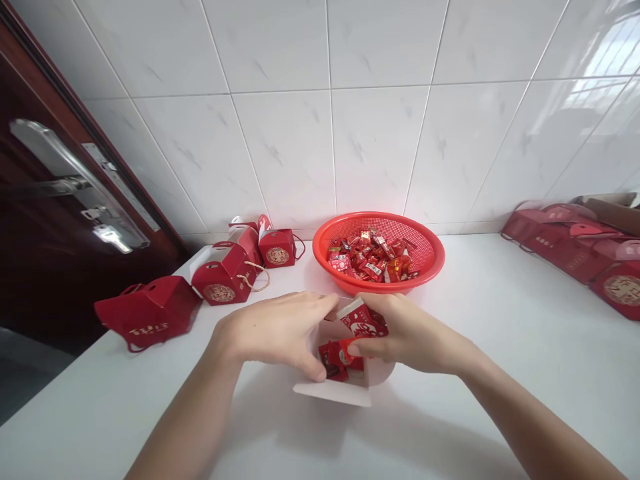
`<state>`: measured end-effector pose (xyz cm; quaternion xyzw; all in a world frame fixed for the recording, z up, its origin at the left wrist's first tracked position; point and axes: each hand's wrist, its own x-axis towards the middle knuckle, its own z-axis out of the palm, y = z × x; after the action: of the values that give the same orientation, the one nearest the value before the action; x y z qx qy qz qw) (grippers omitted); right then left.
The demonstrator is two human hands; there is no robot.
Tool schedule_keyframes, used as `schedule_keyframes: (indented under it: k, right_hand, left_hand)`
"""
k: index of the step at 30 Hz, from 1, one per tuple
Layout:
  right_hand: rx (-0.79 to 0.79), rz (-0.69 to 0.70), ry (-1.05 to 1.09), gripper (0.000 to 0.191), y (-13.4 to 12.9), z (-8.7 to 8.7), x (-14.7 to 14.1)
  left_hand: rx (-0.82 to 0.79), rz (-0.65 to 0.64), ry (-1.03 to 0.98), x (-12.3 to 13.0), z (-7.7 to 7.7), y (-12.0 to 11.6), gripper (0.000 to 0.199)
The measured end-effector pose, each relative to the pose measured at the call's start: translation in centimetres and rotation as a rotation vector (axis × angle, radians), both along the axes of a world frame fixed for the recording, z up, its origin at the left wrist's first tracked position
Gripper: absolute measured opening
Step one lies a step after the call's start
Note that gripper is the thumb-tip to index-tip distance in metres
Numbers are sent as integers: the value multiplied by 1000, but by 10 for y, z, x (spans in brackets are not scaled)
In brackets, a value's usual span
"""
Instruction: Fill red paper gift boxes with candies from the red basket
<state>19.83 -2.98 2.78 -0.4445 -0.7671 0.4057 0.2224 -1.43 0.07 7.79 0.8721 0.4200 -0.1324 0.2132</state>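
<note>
An open box (333,393) with white inner flaps stands on the white table, with red wrapped sweets (336,360) inside. My left hand (280,333) is curled round the box's left side, thumb at its near left edge. Over the right part of the opening, my right hand (400,333) holds red packets (361,320) between thumb and fingers. Just behind the hands sits a red plastic basket (435,257) holding many red wrapped sweets (373,257).
Several red gift boxes (163,310) with cord handles stand at the left. More red boxes (555,247) line the right back edge by the tiled wall (380,147). A dark door (50,253) with a metal handle is at far left.
</note>
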Motion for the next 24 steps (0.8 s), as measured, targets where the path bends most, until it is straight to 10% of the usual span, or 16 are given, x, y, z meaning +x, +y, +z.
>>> schedule_keyframes:
  k: [17, 24]
  right_hand:
    - [-83, 3, 73, 9, 5, -8, -4]
    - [-14, 40, 69, 10, 5, -9, -3]
  left_hand:
    - [-47, 7, -1, -1, -3, 4, 54]
    - [-63, -3, -37, -3, -5, 6, 100]
